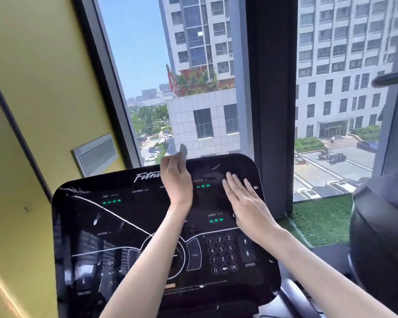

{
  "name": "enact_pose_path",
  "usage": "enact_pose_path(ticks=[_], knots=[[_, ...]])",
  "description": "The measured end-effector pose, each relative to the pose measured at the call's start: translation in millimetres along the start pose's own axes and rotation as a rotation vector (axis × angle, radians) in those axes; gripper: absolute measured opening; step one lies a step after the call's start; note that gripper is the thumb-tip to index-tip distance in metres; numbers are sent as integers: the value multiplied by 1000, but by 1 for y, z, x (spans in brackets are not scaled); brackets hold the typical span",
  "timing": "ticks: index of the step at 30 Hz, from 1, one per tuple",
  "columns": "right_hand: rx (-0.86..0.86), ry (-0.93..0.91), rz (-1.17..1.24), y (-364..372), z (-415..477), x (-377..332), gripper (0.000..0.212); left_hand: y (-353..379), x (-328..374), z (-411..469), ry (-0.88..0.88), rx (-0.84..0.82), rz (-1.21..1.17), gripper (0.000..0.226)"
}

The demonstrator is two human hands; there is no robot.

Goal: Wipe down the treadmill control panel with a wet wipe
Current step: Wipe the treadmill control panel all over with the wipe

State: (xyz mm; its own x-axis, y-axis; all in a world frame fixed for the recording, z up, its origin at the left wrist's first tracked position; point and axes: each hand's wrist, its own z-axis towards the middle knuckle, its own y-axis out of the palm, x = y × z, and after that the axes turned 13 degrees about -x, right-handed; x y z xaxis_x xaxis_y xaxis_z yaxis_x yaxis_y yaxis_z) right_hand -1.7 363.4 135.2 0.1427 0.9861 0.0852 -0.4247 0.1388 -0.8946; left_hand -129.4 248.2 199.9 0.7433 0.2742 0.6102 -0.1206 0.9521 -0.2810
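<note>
Head view. The treadmill control panel (147, 207) is a glossy black slab bearing white line markings, green indicator dashes and the labels TIME, CALORIES, SPEED and INCLINE.

The left hand (175, 180) sits over the panel's upper edge, near its middle. Its grip is narrow: the fingers are curled and pinch the wet wipe (182, 149). The wipe shows as a thin, pale, blurred flap standing up from the fingers, just past the panel's top edge.

The right hand (246, 203) lies flat on the panel's upper right area. Its grip is wide, with the fingers straight, together, and pointing toward the panel's top right corner. It holds nothing.

The numeric keypad (221, 253) occupies the panel's lower right, below the right wrist. A window (143, 65) stands behind the panel, and a yellow wall (32, 88) runs along the panel's left side.
</note>
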Motion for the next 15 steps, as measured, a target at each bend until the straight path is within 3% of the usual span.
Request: enact_pose_path(ticks=[1, 4, 6, 9, 10, 13, 15], knots=[[10, 2, -4, 0, 1, -1, 94, 4, 5, -3, 56, -37, 44, 15], [39, 9, -15, 0, 1, -2, 91, 14, 3, -15, 441, -368, 175, 27], [33, 15, -7, 1, 1, -2, 92, 12, -1, -7, 372, -329, 93, 20], [31, 18, 1, 2, 2, -2, 94, 7, 7, -4, 38, -22, -47, 13], [33, 16, -1, 2, 2, -1, 94, 9, 10, -6, 85, -55, -2, 13], [43, -1, -19, 1, 3, 2, 90, 18, 2, -17, 501, -409, 167, 20], [42, -4, -3, 2, 2, 4, 91, 16, -2, -7, 425, -340, 105, 16]])
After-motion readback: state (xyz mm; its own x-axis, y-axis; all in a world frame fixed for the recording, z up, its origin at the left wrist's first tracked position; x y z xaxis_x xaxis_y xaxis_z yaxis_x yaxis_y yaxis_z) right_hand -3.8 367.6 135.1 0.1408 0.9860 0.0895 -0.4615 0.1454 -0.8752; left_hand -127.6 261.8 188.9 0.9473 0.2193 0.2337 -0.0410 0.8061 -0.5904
